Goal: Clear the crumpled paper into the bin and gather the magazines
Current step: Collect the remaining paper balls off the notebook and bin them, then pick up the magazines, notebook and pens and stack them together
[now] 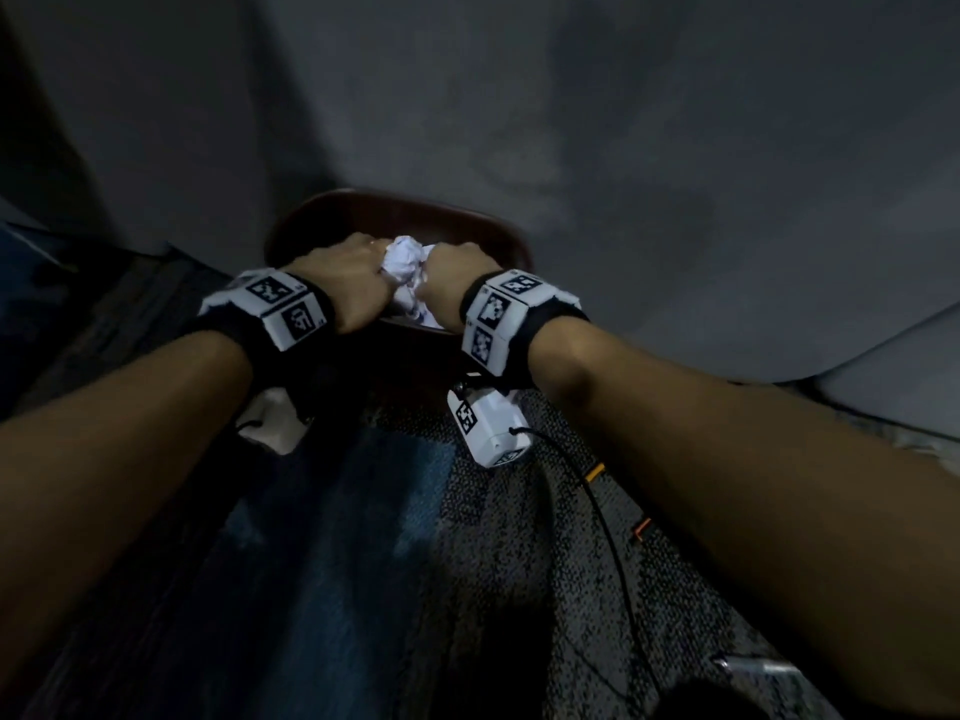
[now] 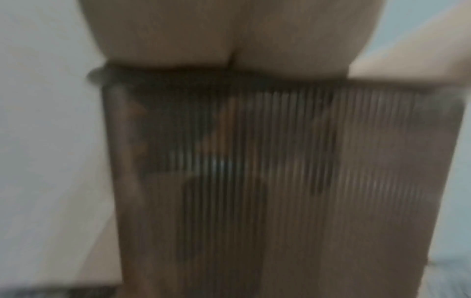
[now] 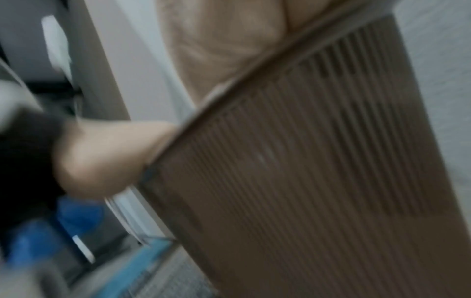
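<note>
A wad of crumpled white paper (image 1: 408, 275) sits between my two hands above the mouth of a dark brown bin (image 1: 395, 200). My left hand (image 1: 343, 275) grips the wad from the left and my right hand (image 1: 452, 278) from the right, fingers curled into it. The left wrist view is blurred: the heel of my left hand (image 2: 229, 34) lies over the rim of the slatted bin (image 2: 280, 181). In the right wrist view my right hand (image 3: 224, 40) is above the tilted-looking bin (image 3: 305, 171). The fingers are hidden in both wrist views. No magazines are in view.
The bin stands against a grey wall (image 1: 623, 122) on a dark speckled carpet with a blue patch (image 1: 395, 491). A black cable (image 1: 597, 501) trails over the carpet on the right. A pale piece of furniture (image 1: 883, 366) edges in at the right.
</note>
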A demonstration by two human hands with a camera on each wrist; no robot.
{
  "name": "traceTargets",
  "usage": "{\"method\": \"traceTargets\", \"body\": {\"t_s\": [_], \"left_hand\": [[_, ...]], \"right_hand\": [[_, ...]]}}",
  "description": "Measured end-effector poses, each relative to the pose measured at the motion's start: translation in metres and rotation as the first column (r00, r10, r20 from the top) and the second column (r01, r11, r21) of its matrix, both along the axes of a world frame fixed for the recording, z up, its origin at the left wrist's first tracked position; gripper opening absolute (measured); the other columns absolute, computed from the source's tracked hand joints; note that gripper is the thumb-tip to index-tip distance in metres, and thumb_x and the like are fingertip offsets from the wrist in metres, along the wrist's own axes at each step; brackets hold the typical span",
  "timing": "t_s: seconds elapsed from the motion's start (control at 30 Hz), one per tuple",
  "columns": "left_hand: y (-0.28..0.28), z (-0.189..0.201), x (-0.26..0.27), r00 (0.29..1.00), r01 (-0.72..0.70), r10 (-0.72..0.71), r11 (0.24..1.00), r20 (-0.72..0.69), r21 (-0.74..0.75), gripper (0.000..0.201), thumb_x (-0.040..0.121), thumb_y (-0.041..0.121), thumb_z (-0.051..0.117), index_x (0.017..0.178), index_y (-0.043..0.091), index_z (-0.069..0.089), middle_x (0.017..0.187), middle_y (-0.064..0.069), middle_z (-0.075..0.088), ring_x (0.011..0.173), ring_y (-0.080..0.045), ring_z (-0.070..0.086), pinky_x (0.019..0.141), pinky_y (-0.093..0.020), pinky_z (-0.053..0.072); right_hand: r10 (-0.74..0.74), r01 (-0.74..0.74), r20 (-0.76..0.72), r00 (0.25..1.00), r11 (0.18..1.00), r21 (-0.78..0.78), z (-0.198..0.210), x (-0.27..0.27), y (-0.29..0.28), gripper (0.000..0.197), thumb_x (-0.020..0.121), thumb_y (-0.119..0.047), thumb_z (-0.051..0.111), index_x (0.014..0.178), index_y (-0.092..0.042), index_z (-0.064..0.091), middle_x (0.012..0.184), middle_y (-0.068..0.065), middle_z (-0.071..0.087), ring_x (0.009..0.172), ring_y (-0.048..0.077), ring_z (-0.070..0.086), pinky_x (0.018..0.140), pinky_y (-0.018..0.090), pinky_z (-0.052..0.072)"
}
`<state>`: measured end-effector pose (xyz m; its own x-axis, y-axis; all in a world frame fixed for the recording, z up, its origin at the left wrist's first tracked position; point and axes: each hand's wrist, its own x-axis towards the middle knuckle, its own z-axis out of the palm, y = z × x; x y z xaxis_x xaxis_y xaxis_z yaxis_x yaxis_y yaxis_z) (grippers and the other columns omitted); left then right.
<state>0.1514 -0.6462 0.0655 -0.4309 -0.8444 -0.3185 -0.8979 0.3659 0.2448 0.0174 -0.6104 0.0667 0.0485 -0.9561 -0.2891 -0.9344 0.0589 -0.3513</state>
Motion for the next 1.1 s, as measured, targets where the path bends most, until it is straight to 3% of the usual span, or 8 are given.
{"method": "traceTargets", "body": {"t_s": [0.23,0.33,0.5,0.6,0.73,0.9,1.03,1.1], "left_hand": [[0.015,0.004,0.004,0.937,-0.28,0.235,0.948,-0.259,-0.154,0.052,0.082,0.013,0.043,0.127,0.034,0.026,0.122,-0.015,0.057,0.107,-0.04,0.056,0.091,-0.048,0.045],[0.018,-0.002,0.01,0.883,-0.245,0.086,0.923,-0.461,-0.297,0.05,0.078,0.005,0.045,0.122,0.029,0.036,0.13,-0.005,0.05,0.119,-0.029,0.049,0.1,-0.046,0.041],[0.012,-0.008,0.015,0.936,-0.096,-0.021,0.945,-0.351,-0.312,0.046,0.078,0.001,0.037,0.109,0.03,0.055,0.138,0.009,0.051,0.124,-0.019,0.05,0.105,-0.031,0.039],[0.014,-0.001,0.011,0.976,-0.113,0.061,0.962,-0.209,-0.248,0.032,0.086,0.007,0.038,0.105,0.029,0.053,0.119,-0.015,0.062,0.104,-0.037,0.058,0.087,-0.039,0.047],[0.029,0.009,-0.001,0.956,-0.12,0.033,0.951,-0.292,-0.284,0.029,0.086,-0.002,0.042,0.109,0.014,0.049,0.112,-0.028,0.058,0.099,-0.044,0.056,0.084,-0.042,0.042],[0.035,0.002,-0.01,0.927,-0.198,-0.014,0.829,-0.375,-0.523,0.037,0.076,0.017,0.062,0.096,0.042,0.044,0.11,-0.008,0.057,0.099,-0.028,0.056,0.086,-0.043,0.047],[0.159,-0.031,-0.092,0.878,0.072,-0.294,0.861,-0.377,-0.503,0.03,0.068,0.009,0.048,0.095,0.021,0.055,0.094,-0.012,0.059,0.089,-0.033,0.053,0.08,-0.041,0.041],[0.242,-0.059,-0.134,0.78,0.401,-0.43,0.901,-0.454,-0.166,0.023,0.073,0.009,0.046,0.089,0.02,0.059,0.086,-0.003,0.062,0.083,-0.023,0.056,0.076,-0.032,0.043]], "right_hand": [[0.003,0.006,0.047,0.999,0.983,-0.186,0.019,-0.009,0.023,0.025,0.098,-0.021,0.039,0.115,-0.009,0.054,0.119,0.019,0.058,0.107,0.039,0.057,0.085,0.04,0.045],[0.07,-0.059,0.041,0.997,0.972,-0.226,0.028,-0.014,0.032,0.028,0.099,-0.026,0.035,0.117,-0.012,0.051,0.118,0.018,0.059,0.107,0.04,0.058,0.083,0.039,0.044],[0.021,0.031,0.127,0.992,0.919,-0.393,0.034,-0.027,0.043,0.031,0.092,-0.01,0.038,0.118,-0.017,0.055,0.11,0.012,0.064,0.101,0.036,0.061,0.081,0.037,0.051],[0.017,0.078,0.205,0.979,0.892,-0.446,0.04,-0.047,0.065,0.039,0.088,-0.007,0.038,0.121,-0.018,0.056,0.112,0.01,0.067,0.103,0.035,0.062,0.084,0.042,0.053],[0.019,0.118,0.253,0.967,0.851,-0.512,0.051,-0.107,0.113,0.043,0.093,-0.008,0.038,0.132,-0.015,0.055,0.128,0.009,0.063,0.12,0.028,0.057,0.098,0.035,0.046],[-0.063,0.132,0.164,0.984,0.883,-0.451,0.025,-0.184,0.178,0.038,0.097,-0.011,0.04,0.131,-0.016,0.056,0.131,0.005,0.062,0.124,0.023,0.054,0.099,0.025,0.037],[-0.213,0.256,0.177,0.961,0.928,-0.271,-0.027,-0.239,0.256,0.029,0.094,-0.009,0.046,0.115,-0.013,0.065,0.111,0.01,0.07,0.106,0.028,0.063,0.083,0.025,0.04],[-0.327,0.34,0.149,0.933,0.938,-0.075,-0.067,-0.269,0.311,0.024,0.089,-0.014,0.047,0.099,-0.012,0.068,0.095,0.013,0.071,0.09,0.032,0.065,0.079,0.029,0.048]]}}
